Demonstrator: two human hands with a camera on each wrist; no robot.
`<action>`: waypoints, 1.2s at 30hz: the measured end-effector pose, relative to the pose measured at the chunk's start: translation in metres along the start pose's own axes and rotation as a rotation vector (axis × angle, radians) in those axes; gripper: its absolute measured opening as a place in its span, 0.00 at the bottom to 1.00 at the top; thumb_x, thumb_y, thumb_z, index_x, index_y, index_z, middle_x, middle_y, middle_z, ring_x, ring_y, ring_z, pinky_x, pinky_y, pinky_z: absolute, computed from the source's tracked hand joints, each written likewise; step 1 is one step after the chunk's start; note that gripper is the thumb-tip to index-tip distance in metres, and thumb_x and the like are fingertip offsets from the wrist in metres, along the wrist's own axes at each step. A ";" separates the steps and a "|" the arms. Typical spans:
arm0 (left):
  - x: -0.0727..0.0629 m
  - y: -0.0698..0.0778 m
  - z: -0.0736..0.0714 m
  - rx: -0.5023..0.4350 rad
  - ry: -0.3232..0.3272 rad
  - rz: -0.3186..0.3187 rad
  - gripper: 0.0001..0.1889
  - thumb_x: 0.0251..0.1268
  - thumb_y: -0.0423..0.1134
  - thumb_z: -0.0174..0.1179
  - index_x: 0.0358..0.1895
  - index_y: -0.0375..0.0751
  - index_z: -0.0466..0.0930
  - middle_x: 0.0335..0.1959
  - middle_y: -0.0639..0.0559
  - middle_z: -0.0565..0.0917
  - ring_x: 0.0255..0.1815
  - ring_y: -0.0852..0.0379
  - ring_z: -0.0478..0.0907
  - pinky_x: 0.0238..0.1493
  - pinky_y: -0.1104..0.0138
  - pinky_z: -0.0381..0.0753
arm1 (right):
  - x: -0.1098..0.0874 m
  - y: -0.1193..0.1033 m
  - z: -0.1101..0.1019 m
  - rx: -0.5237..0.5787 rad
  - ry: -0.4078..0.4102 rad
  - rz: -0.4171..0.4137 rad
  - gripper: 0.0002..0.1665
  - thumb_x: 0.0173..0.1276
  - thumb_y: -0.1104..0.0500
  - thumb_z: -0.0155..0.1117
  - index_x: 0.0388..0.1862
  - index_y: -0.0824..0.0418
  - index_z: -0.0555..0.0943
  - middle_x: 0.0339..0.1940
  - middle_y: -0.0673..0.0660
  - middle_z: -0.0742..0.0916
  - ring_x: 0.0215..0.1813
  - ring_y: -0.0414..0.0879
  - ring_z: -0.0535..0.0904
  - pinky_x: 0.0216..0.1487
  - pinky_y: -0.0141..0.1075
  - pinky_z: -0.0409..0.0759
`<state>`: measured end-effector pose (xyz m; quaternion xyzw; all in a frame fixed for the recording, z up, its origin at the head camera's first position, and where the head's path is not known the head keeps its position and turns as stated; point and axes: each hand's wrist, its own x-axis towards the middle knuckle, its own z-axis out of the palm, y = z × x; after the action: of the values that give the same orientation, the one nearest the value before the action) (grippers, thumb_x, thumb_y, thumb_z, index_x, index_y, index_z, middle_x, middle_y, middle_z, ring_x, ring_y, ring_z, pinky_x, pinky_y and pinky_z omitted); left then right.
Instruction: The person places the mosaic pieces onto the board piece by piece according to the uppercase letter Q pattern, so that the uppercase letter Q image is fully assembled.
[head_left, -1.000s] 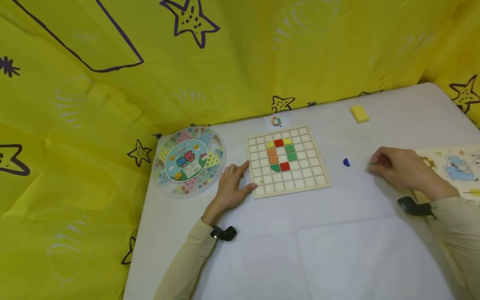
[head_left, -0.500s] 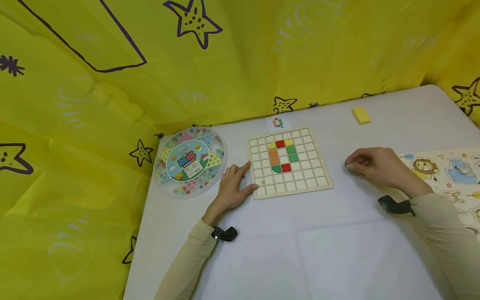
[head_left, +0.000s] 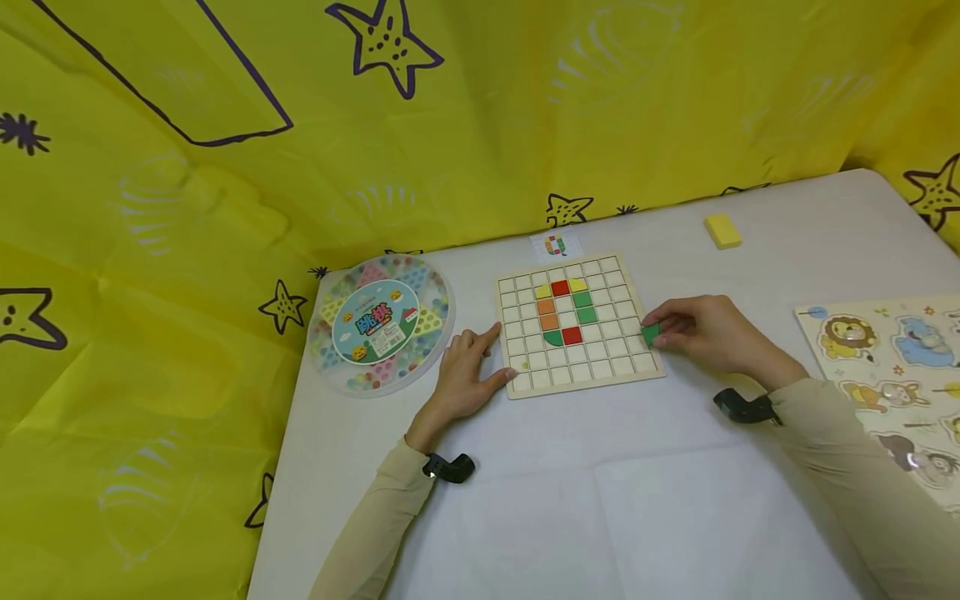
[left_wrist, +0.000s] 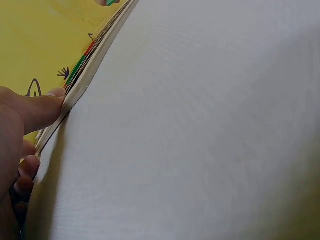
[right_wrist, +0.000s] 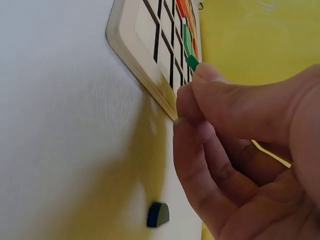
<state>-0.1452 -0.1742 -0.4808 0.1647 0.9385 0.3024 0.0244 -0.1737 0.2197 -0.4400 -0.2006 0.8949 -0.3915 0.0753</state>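
A square wooden grid board (head_left: pixel 626 364) lies on the table, with red, yellow, orange and green tiles forming a ring in its cells. My left hand (head_left: pixel 461 375) rests at its left side, index finger and thumb spread and touching the edge; in the left wrist view the thumb (left_wrist: pixel 42 111) lies against the rim. Between thumb and index finger, my right hand (head_left: pixel 705 333) pinches a green tile (head_left: pixel 650 335) over the board's right edge. A dark blue half-round piece (right_wrist: pixel 158 215) lies on the table below that hand, hidden under it in the head view.
A small picture card (head_left: pixel 557 245) lies behind the board. To the left sits a round clear game box (head_left: pixel 442 350). A yellow block (head_left: pixel 722 231) is at the back right, and an animal puzzle board (head_left: pixel 896 367) at the right. A yellow curtain (head_left: pixel 480 150) borders the table.
My right hand has moved left from beside the animal puzzle to the grid board's right edge, bringing the green tile and passing over the blue piece. The left hand stays in place.
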 end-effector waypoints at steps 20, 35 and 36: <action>0.000 -0.003 0.001 0.009 0.002 0.005 0.42 0.69 0.51 0.71 0.82 0.42 0.66 0.42 0.48 0.72 0.44 0.52 0.63 0.48 0.61 0.58 | 0.032 -0.016 0.033 0.007 -0.041 -0.072 0.13 0.66 0.67 0.77 0.49 0.61 0.89 0.43 0.54 0.88 0.41 0.45 0.79 0.45 0.30 0.76; 0.000 -0.002 0.000 0.011 0.014 0.036 0.41 0.69 0.49 0.71 0.81 0.41 0.67 0.42 0.48 0.73 0.42 0.52 0.63 0.47 0.62 0.59 | 0.048 -0.028 0.046 -0.056 -0.054 -0.071 0.11 0.69 0.68 0.74 0.50 0.62 0.90 0.43 0.56 0.86 0.42 0.47 0.77 0.48 0.41 0.74; 0.000 -0.002 0.000 0.012 0.018 0.040 0.40 0.69 0.49 0.71 0.81 0.41 0.67 0.42 0.48 0.73 0.42 0.52 0.63 0.47 0.62 0.60 | 0.049 -0.028 0.046 -0.059 -0.056 -0.069 0.11 0.70 0.68 0.73 0.50 0.62 0.90 0.43 0.55 0.86 0.42 0.48 0.77 0.48 0.42 0.74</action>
<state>-0.1461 -0.1762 -0.4820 0.1809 0.9370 0.2989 0.0088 -0.1958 0.1509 -0.4499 -0.2442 0.8961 -0.3617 0.0808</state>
